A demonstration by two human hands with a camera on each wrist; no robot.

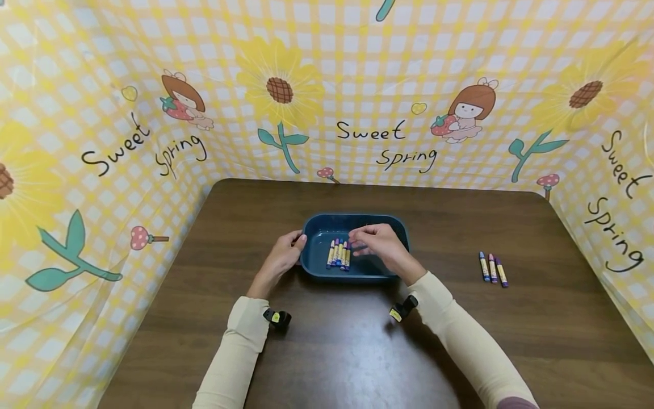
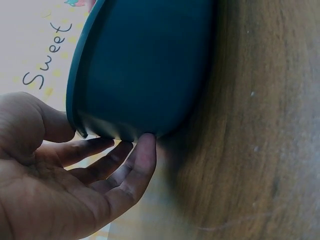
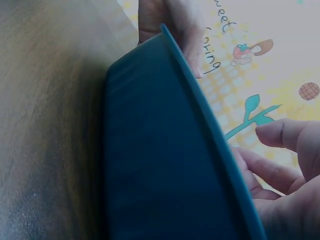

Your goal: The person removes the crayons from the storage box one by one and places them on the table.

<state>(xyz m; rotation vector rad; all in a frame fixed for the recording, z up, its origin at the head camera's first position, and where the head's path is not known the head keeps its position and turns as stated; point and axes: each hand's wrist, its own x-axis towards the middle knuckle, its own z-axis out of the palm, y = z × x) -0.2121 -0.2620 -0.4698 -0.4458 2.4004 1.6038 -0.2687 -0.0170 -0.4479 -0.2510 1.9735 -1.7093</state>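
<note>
A dark blue rectangular tray (image 1: 352, 279) stands on the table in the head view. Inside it, left of the middle, several crayons (image 1: 338, 254) with yellow wrappers lie side by side. My left hand (image 1: 283, 254) holds the tray's left end; in the left wrist view the thumb is at the rim and the fingertips (image 2: 146, 145) touch the outer wall. Over the tray, just right of the crayons, is my right hand (image 1: 380, 243). The right wrist view shows its thumb (image 3: 280, 134) and fingers apart, with no crayon visible between them; the near wall hides part of the hand.
Three more crayons (image 1: 493, 268) lie on the brown wooden table (image 1: 347, 341), to the right of the tray. A yellow checked cloth (image 1: 347, 74) with flowers and lettering rises around the back and sides of the table.
</note>
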